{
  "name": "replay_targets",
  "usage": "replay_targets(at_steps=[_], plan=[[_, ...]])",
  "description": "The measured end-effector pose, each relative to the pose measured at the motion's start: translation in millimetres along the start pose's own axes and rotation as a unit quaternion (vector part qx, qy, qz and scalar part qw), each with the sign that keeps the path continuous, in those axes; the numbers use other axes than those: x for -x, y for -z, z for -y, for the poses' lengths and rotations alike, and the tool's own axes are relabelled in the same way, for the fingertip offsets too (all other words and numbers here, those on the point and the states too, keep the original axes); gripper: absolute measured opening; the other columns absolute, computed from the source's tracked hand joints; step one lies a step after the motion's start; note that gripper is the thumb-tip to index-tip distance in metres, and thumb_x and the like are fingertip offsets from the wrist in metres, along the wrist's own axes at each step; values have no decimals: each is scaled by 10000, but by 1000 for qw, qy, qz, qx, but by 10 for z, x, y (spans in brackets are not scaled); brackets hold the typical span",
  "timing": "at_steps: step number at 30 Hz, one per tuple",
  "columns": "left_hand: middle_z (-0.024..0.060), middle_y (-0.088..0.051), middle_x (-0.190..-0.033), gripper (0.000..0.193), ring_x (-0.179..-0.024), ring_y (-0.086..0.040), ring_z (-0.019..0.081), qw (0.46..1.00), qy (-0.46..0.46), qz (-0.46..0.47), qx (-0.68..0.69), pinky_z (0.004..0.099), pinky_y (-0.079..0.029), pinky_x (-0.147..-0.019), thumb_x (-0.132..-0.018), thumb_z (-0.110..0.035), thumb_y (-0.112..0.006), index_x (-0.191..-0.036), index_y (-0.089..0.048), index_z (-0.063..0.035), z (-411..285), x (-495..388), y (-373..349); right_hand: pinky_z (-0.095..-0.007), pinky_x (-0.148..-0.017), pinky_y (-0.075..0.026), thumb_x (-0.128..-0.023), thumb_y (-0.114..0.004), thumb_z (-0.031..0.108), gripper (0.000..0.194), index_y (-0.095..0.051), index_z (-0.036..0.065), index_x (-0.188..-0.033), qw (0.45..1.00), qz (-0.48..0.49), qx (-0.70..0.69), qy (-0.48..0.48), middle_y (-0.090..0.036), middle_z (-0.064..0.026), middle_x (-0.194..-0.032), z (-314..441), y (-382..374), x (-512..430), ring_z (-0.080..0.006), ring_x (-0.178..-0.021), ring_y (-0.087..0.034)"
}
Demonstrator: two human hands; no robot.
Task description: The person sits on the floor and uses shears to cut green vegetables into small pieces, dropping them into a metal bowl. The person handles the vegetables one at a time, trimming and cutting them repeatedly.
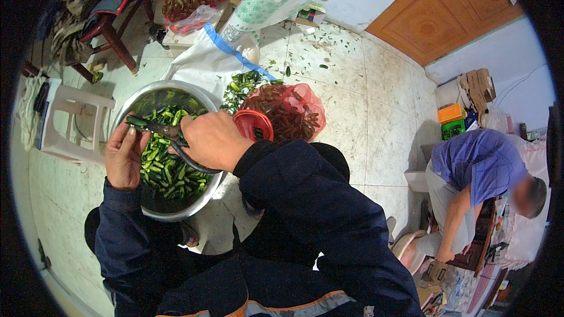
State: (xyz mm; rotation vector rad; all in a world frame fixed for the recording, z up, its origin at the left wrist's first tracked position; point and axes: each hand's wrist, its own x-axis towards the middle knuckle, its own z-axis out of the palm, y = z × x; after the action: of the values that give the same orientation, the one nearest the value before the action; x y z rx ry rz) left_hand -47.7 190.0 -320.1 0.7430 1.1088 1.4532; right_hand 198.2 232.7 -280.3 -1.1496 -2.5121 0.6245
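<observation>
A green chili pepper (pixel 135 120) is pinched between the fingertips of my left hand (pixel 124 155), over the left part of a wide steel basin (pixel 215 198). My right hand (pixel 215 135) grips a pair of scissors (pixel 194 162), whose dark blades (pixel 159 127) meet the pepper at its right end. Below both hands, cut green pepper pieces (pixel 174 176) fill much of the basin. To the right of my right hand stands a red mesh bag (pixel 304 101) of peppers, its rolled red rim (pixel 269 122) open towards me. My right wrist partly hides it.
Pepper pieces (pixel 240 88) lie beside a white sack (pixel 194 68) past the basin. A white plastic stool (pixel 79 127) stands left, a wooden stool (pixel 110 35) behind it. Scraps (pixel 326 48) litter the tiled floor (pixel 339 92). A person (pixel 476 171) bends over a tub (pixel 410 246) at right.
</observation>
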Motion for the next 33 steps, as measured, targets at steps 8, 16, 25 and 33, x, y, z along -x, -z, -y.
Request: replay_targets(at_steps=[8, 16, 25, 33], plan=[[92, -679, -1090, 344, -936, -678, 169, 999, 35, -1, -21, 286, -595, -848, -955, -51, -601, -1295, -575, -11, 70, 74, 194, -489, -670, -519, -847, -640, 540, 553, -622, -12, -818, 1000, 25, 9, 8, -663, -211, -699, 81, -87, 42, -391, -710, -675], [136, -698, -1012, 214, -904, -700, 232, 998, 61, -6, 16, 330, -610, -823, -939, -25, -613, -1151, -637, -17, 173, 98, 288, -470, -670, -527, -845, -660, 504, 533, -630, -25, -799, 1000, 14, -8, 7, -661, -210, -699, 64, -219, 49, -395, -709, -671], [120, -686, -1063, 243, -941, -687, 218, 994, 104, -1, 30, 338, -591, -864, -947, -39, -605, -1189, -624, -31, 371, 214, 634, -446, -691, -541, -792, -657, 249, 220, -699, 35, -759, 999, 41, 15, 16, -685, -144, -771, 69, -434, 78, -328, -741, -686], [111, -684, -1029, 203, -916, -680, 201, 990, 139, -10, -1, 333, -585, -864, -969, -74, -576, -1160, -624, -24, 416, 115, 691, -453, -657, -538, -784, -620, 200, 176, -714, 59, -740, 999, 46, 14, 20, -693, -141, -764, 54, -603, 70, -324, -718, -686]])
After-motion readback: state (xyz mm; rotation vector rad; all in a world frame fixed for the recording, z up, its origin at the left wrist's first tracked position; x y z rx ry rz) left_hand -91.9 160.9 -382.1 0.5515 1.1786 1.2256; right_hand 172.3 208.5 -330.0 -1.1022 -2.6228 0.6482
